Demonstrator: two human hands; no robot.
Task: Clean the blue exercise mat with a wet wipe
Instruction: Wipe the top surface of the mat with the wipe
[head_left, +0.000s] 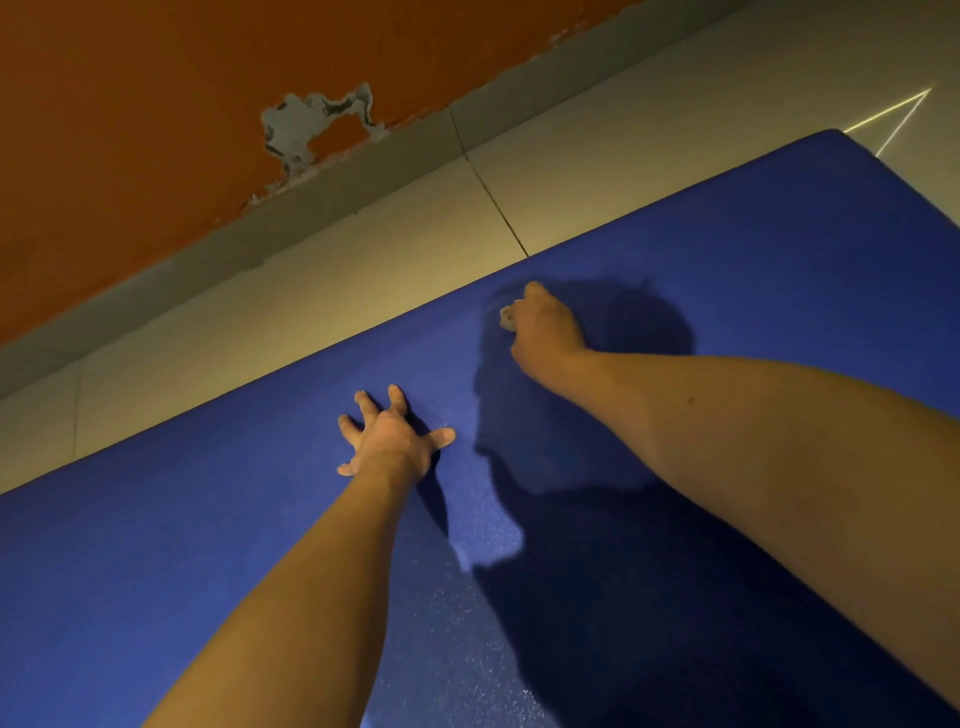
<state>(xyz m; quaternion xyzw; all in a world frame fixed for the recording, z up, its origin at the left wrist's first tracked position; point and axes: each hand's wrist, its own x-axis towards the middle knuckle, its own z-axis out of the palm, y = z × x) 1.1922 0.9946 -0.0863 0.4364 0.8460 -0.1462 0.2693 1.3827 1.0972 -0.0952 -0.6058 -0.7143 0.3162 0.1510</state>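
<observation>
The blue exercise mat lies flat on a tiled floor and fills most of the view. My left hand rests on the mat with its fingers spread and flat. Farther up the mat, close to its long far edge, my right hand is curled around a small bunched wet wipe and holds it down on the mat. Only a pale bit of the wipe shows at the hand's left side. A dark shadow of my head and arm falls across the mat under the right arm.
Beige floor tiles run along the mat's far edge. Beyond them a grey skirting meets an orange wall with a patch of peeled paint. The mat's far corner is at upper right.
</observation>
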